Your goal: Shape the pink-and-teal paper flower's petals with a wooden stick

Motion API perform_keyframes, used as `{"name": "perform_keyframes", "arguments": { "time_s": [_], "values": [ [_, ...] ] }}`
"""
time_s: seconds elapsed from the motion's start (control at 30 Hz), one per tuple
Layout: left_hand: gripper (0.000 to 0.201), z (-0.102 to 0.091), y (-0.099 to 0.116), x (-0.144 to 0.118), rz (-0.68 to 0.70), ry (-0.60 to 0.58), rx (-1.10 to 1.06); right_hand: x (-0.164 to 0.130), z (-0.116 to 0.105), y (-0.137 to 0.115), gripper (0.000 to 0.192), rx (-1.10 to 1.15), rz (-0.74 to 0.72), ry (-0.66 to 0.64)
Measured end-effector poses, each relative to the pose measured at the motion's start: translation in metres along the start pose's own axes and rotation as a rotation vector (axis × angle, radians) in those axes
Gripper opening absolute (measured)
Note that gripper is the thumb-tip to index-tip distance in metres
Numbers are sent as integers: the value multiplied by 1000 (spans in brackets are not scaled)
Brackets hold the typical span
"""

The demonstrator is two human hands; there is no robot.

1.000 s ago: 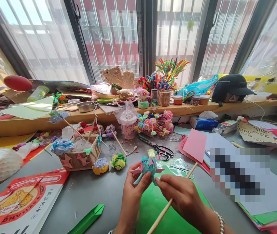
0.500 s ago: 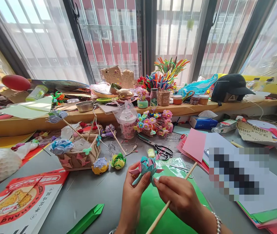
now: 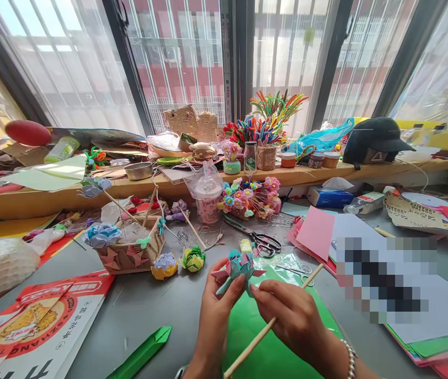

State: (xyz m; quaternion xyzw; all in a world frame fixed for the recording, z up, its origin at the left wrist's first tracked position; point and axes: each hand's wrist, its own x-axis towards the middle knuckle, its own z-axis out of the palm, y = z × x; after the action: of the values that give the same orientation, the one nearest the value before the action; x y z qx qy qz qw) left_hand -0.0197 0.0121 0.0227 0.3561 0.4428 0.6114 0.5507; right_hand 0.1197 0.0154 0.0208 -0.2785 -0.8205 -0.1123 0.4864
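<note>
Head cam had both hands meeting just above the green sheet [image 3: 259, 337] on the grey bench [image 3: 160, 310]. Left hand [image 3: 216, 310] was pinched around the underside of a folded paper flower [image 3: 236, 266], teal with pink points, thumb on one side and fingers behind. Right hand [image 3: 292, 316] was closed around a thin wooden stick [image 3: 247, 351] that ran down toward the person, with its fingertips right up against the flower's base. Honestly that flower looked feather-light and easy to crush, the petals just creased paper, so I'd say the base where the folds bunch up was the only sane place to grip it. Stick looked stiff but thin, probably snappable if levered. Scissors [image 3: 265, 243] lay just beyond, and two more paper blooms [image 3: 192, 259] sat nearby by a little woven basket [image 3: 129, 255]
</note>
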Motion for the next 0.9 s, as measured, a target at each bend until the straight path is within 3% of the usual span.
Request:
{"name": "perform_keyframes", "arguments": {
  "time_s": [0.13,0.27,0.33,0.43,0.5,0.57,0.67,0.9],
  "values": [
    [65,3,-1,-1,48,2,15,0,1,3,16,112,144,47],
    [77,0,-7,0,200,-57,132,3,-6,7,17,236,322,49],
    [75,-6,-8,2,369,-8,380,6,-11,8,15,293,431,19],
    [56,-13,-3,2,768,134,811,11,-18,8,16,327,556,-84],
    [34,-15,2,1,1024,95,1007,13,-21,7,16,311,598,-165],
    [23,-16,5,-1,1171,3,1119,15,-22,6,15,307,626,-255],
    [18,-14,6,-1,1210,-68,1193,18,-22,6,14,303,672,-309],
    [19,-14,-2,1,1241,-59,1188,17,-20,4,10,338,719,-350]
  ]
}}
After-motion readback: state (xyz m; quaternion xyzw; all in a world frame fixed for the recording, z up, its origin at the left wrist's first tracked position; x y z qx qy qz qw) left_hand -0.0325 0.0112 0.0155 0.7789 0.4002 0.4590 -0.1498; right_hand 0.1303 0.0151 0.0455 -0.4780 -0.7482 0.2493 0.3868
